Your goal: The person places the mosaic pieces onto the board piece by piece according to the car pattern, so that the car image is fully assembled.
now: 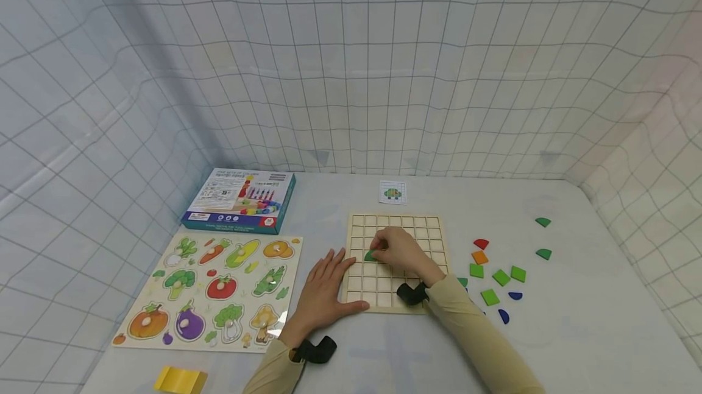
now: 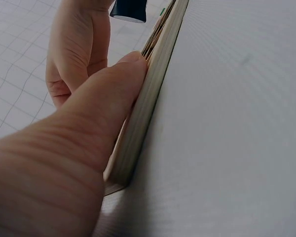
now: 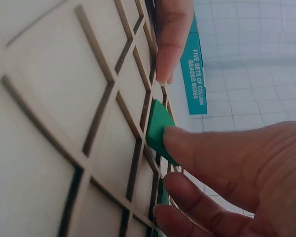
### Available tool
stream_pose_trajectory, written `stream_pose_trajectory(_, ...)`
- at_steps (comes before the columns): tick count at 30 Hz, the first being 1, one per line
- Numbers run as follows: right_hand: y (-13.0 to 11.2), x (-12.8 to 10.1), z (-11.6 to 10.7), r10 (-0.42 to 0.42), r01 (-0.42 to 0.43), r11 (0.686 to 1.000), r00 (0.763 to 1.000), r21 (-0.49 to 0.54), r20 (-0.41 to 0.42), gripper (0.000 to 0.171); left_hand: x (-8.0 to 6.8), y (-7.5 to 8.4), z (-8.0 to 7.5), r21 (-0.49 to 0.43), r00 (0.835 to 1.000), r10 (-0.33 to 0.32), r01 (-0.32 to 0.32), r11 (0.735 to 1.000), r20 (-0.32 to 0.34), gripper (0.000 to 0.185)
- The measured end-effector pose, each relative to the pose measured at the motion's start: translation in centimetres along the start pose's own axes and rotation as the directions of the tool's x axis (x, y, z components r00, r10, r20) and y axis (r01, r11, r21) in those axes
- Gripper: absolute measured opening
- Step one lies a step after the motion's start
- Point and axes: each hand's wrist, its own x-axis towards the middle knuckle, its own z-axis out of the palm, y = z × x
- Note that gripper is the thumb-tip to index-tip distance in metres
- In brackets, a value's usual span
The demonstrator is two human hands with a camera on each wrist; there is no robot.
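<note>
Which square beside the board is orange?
The orange square between the red piece and a green square; the other loose squares are all green.

Vegetable puzzle board (image 1: 247, 298) at left; teal-sided box (image 1: 239, 200) behind, yellow block (image 1: 181, 380) in front.

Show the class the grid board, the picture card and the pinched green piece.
Grid board (image 1: 383, 284), head view: a bare lower cell.
Picture card (image 1: 392, 193), head view: printed middle.
Green piece (image 3: 157, 124), right wrist view: flat face.
</note>
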Motion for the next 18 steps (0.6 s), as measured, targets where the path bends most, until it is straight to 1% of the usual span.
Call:
stream_pose_trajectory(3, 0.01, 0.05, -0.09, 0.003, -0.003, 1.000, 1.000, -0.013, 0.005, 0.003, 0.01, -0.05, 0.03, 0.001, 1.000, -0.002, 0.002, 1.000, 0.000, 0.092)
stream_pose_trajectory(10, 0.24, -0.04, -0.07, 0.053, -0.053, 0.997, 0.999, -0.057, -0.002, 0.004, 0.03, -0.03, 0.09, 0.005, 1.000, 0.000, 0.000, 1.000, -0.002, 0.092)
stream_pose_trajectory(18, -0.09, -0.36, -0.21, 0.030, -0.031, 0.995, 0.999, -0.091, -0.016, 0.006, 0.02, -0.05, 0.13, 0.002, 1.000, -0.003, 0.003, 1.000, 0.000, 0.093)
